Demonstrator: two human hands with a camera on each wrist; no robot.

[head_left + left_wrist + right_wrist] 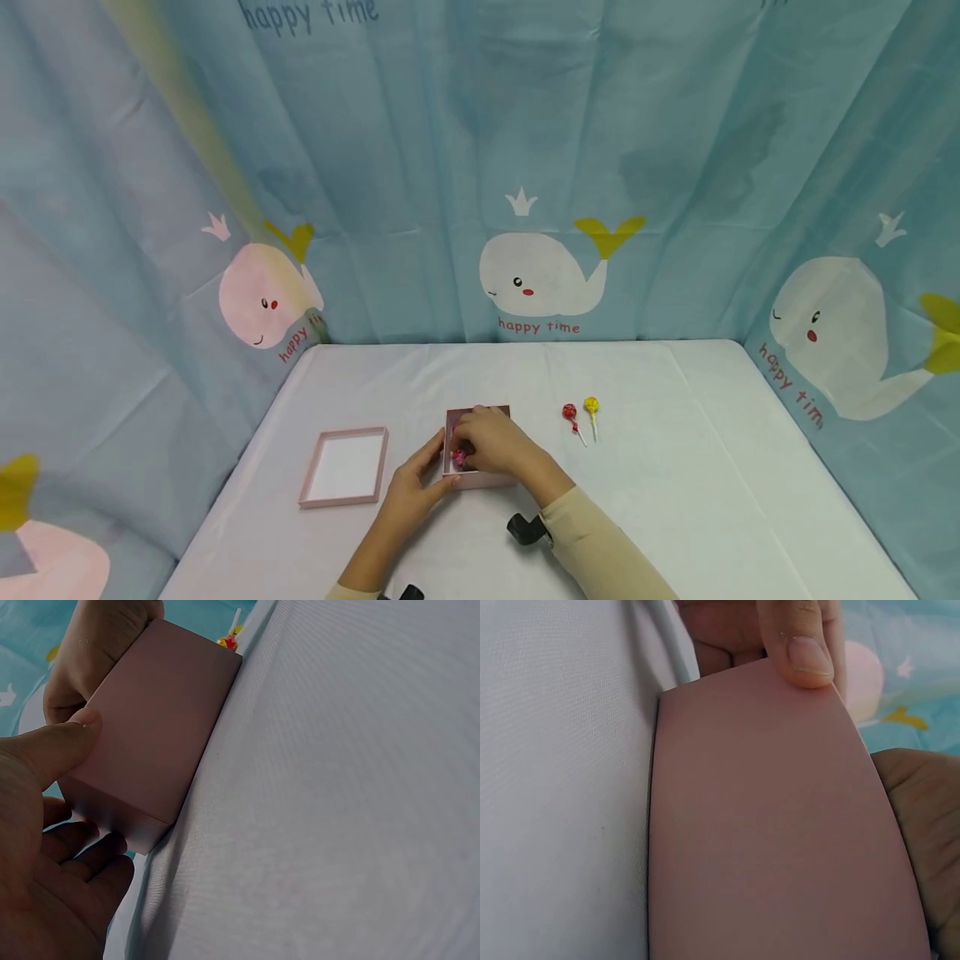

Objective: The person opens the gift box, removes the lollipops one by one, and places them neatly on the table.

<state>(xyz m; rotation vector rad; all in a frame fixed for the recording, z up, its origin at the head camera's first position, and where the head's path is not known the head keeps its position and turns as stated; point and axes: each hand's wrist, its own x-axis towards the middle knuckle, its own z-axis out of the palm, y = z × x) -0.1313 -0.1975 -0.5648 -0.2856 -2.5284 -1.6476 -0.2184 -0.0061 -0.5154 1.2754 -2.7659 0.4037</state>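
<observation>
An open pink box stands on the white table. My left hand holds it at its near left corner, with the thumb on the front wall and the fingers by the left side. From above, my right hand reaches into the box with bent fingers. A pink-wrapped candy shows inside, close to those fingers. Both wrist views show mostly the box's outer wall, which hides the right fingertips. Whether they pinch anything cannot be seen.
Left of the box lies its pink-rimmed lid, white inside facing up. To the right, a red lollipop and a yellow lollipop lie side by side. A blue whale-print curtain surrounds the table's back and sides.
</observation>
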